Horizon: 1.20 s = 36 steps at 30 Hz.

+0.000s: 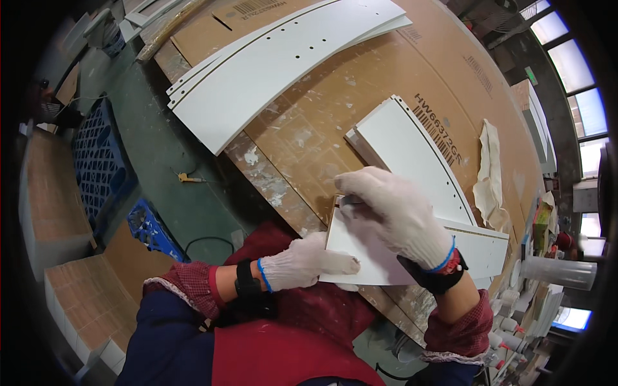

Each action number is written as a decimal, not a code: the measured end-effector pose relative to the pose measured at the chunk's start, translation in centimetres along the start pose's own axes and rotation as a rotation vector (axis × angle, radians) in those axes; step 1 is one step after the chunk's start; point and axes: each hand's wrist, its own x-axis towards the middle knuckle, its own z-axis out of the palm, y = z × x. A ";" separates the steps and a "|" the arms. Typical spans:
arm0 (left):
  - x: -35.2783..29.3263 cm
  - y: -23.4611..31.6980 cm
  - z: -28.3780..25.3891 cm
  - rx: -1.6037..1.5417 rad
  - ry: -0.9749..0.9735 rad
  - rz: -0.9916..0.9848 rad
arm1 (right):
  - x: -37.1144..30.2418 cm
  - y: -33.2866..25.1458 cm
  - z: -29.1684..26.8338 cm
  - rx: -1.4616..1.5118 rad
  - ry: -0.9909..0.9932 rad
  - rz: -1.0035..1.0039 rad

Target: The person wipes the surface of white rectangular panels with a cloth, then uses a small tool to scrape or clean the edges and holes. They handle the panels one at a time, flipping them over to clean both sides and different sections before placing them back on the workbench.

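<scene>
A white board (pixel 380 265) lies near me at the table's front edge, its brown end edge facing left. My left hand (pixel 302 262), in a white knit glove, grips its near left corner with the thumb on top and the fingers underneath. My right hand (pixel 399 219), gloved too, is curled over the far left corner of this board. A small greyish thing shows under its fingers, but I cannot make out what it is. Just beyond lies a stack of curved white panels (pixel 412 151) with a row of small holes along one edge.
More long curved white panels (pixel 277 67) lie across the far left of the cardboard-covered table (pixel 309 128). A crumpled cream cloth (pixel 489 177) is at the right. Blue plastic pallets (pixel 100 164) and stacked boards (pixel 58 199) stand on the left. A clear cylinder (pixel 560 273) is far right.
</scene>
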 end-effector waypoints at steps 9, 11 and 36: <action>0.1 0.6 0.3 -0.217 0.057 -0.096 | 0.9 0.9 1.2 0.289 0.204 0.075; 0.0 0.5 0.2 -0.215 0.053 -0.091 | 0.1 1.3 0.8 0.387 0.206 0.117; 0.7 -0.1 0.6 -0.306 -0.003 -0.036 | 0.4 1.3 1.3 0.210 0.178 -0.042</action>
